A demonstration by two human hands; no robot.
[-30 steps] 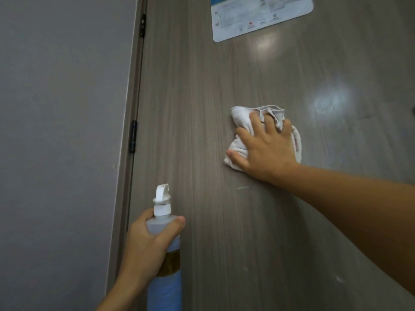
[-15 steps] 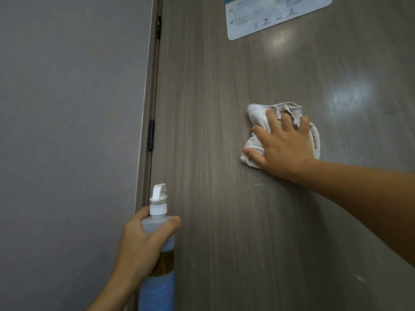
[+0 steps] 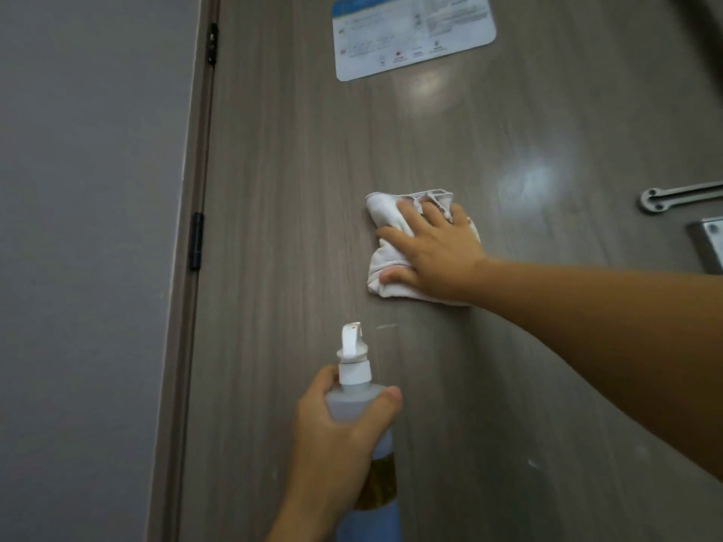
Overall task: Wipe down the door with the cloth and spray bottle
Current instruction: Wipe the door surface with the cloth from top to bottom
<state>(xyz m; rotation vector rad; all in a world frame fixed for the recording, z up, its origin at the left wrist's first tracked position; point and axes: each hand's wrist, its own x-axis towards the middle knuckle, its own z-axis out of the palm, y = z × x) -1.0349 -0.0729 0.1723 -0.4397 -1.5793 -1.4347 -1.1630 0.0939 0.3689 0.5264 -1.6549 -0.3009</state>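
Right hand: your right hand (image 3: 434, 250) lies flat on the white cloth (image 3: 385, 244), fingers spread and straight, thumb low on the left; it presses the bunched cloth against the door and does not pinch it.
Left hand: your left hand (image 3: 336, 436) is wrapped round the shoulder of the spray bottle (image 3: 358, 404), thumb on the right side, no finger on the trigger that you can see.
Cloth: it sits about mid-height on the wood-grain door (image 3: 293, 189), most of it showing left of and beyond your fingers.
Bottle: it stands nearly upright, long axis running up the view, white nozzle (image 3: 352, 338) pointing up and away towards the door.
Key relation: the cloth lies above and slightly right of the nozzle, and the right hand is the one already on it; the bare strip between cloth and hinge (image 3: 195, 240) lies to the left.
Surroundings: a printed notice (image 3: 414, 33) is stuck higher on the door, a metal handle (image 3: 680, 197) shows at the right edge, and the grey wall (image 3: 90, 228) is at the left.
Next move, as a guess: sweep the cloth left towards the hinge side, or down past the small pale mark (image 3: 386, 326) beside the nozzle.
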